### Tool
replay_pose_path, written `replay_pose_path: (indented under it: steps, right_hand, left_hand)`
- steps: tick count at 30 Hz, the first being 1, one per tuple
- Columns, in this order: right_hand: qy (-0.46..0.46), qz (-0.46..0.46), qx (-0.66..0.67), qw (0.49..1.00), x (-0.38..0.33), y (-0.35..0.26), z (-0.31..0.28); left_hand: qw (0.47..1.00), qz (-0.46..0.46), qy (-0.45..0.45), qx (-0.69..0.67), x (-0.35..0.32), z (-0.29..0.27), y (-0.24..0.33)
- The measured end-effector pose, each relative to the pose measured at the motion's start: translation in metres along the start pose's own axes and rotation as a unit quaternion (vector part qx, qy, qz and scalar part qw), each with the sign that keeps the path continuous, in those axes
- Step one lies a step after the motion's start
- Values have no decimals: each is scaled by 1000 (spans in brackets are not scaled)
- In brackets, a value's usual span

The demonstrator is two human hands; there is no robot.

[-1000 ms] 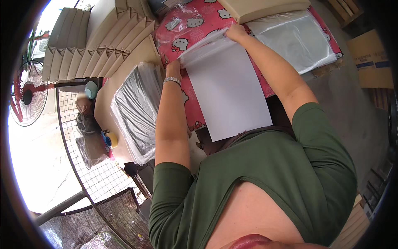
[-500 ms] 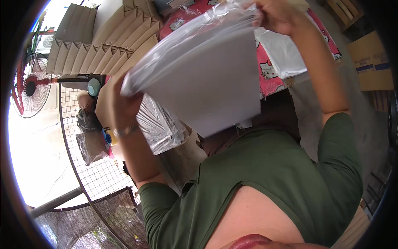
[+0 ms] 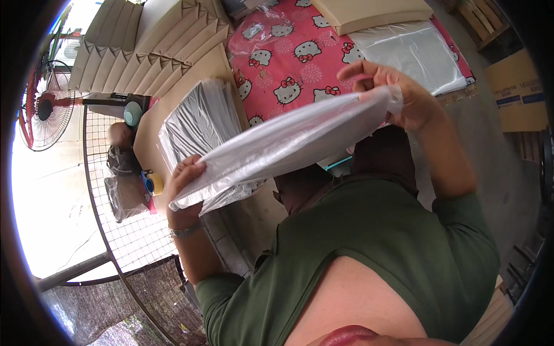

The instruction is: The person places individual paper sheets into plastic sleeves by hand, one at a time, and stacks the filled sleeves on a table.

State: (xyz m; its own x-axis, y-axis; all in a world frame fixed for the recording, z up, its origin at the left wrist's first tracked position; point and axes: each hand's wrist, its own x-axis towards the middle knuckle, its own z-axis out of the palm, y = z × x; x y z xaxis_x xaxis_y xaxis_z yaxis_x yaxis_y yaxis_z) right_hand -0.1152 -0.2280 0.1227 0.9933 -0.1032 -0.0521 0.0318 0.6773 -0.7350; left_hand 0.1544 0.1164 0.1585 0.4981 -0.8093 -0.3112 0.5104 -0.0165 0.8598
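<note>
Between my two hands a clear plastic bag (image 3: 294, 138) with flat white sheets inside is held up nearly edge-on, bowed along its length. My left hand (image 3: 187, 181) is closed round its left end, fingers over the top. At the right end, my right hand (image 3: 407, 101) grips the bag's corner, with the index finger stretched out away from it. Left of the bag and partly behind it lies a pile of plastic-wrapped white sheets (image 3: 202, 124). Beyond my right hand is a stack of clear plastic bags (image 3: 412, 55) on the table.
A pink cartoon-cat cover (image 3: 283, 63) lies on the table. Pleated brown paper stacks (image 3: 144, 57) stand far left, a flat brown stack (image 3: 375, 12) at the back. Leftward are a tape roll (image 3: 153, 184), a wire grid (image 3: 130, 248) and a fan (image 3: 49, 106); a cardboard box (image 3: 516, 89) stands right.
The bag of sheets has come down from its raised, hanging position and tipped to nearly edge-on. Both hands have lowered, and more of the pink cover and wrapped pile shows.
</note>
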Motion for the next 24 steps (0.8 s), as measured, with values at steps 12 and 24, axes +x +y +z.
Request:
replay_pose_path:
  steps: [12,24]
  right_hand:
    - [127,108,-9,986,-9,91,-63]
    - [214,169,-62,960,-14,113,-157]
  left_hand:
    - [984,-121,103,-83,39,-46,-188]
    - [959,-104,175,195,101,-33,-227]
